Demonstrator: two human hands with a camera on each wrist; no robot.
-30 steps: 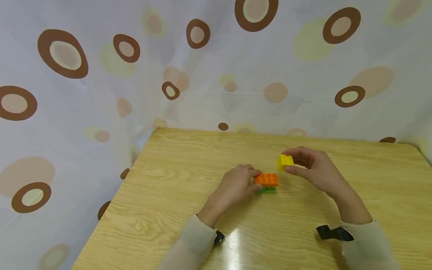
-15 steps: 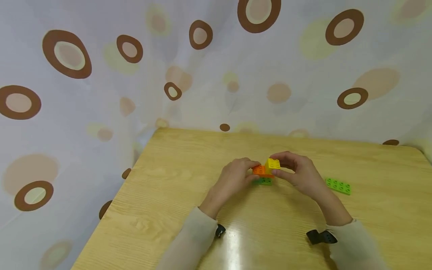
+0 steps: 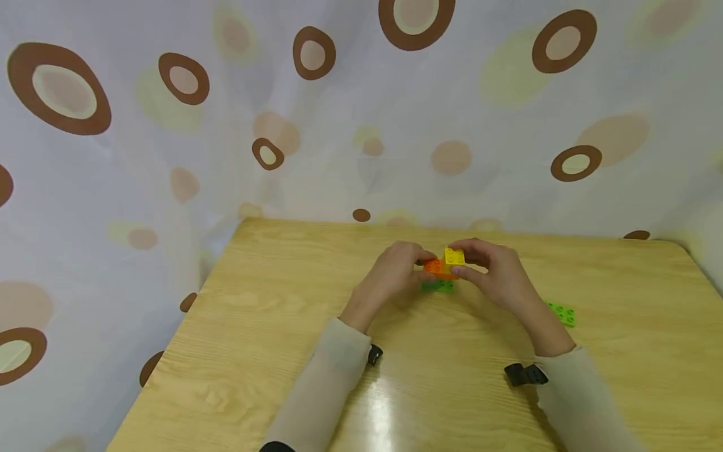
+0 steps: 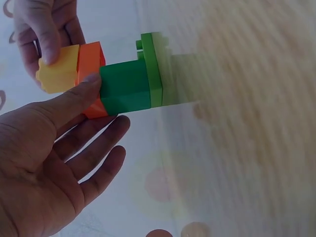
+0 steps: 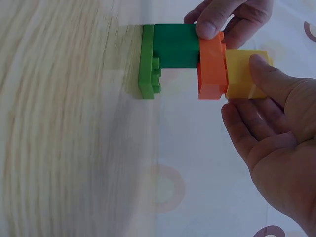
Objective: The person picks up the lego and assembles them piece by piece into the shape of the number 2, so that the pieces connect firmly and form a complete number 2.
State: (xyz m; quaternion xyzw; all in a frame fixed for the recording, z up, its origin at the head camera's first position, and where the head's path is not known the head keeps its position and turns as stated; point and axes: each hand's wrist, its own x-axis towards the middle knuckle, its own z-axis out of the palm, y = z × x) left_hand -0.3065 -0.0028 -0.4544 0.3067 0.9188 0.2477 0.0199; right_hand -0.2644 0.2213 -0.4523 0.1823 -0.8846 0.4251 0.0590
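Beige sleeve (image 3: 324, 376) at far left; its left hand (image 3: 395, 269) pinches the left end of the orange brick (image 3: 433, 267), thumb on the near face. Dark green brick (image 5: 176, 46) stands directly below the orange brick's left part. Light green plate (image 5: 146, 74) lies flat at the base, under the dark green brick, long axis parallel to the orange brick's, which runs left to right, studs up. Orange brick's right part overhangs the plate. Yellow brick (image 3: 454, 257), squarish on top, studs up, sits on the orange brick's right end; right hand (image 3: 497, 270) grips it between thumb and fingers. Loose green plate (image 3: 563, 315), partly hidden, lies right of the orange brick, studs up.
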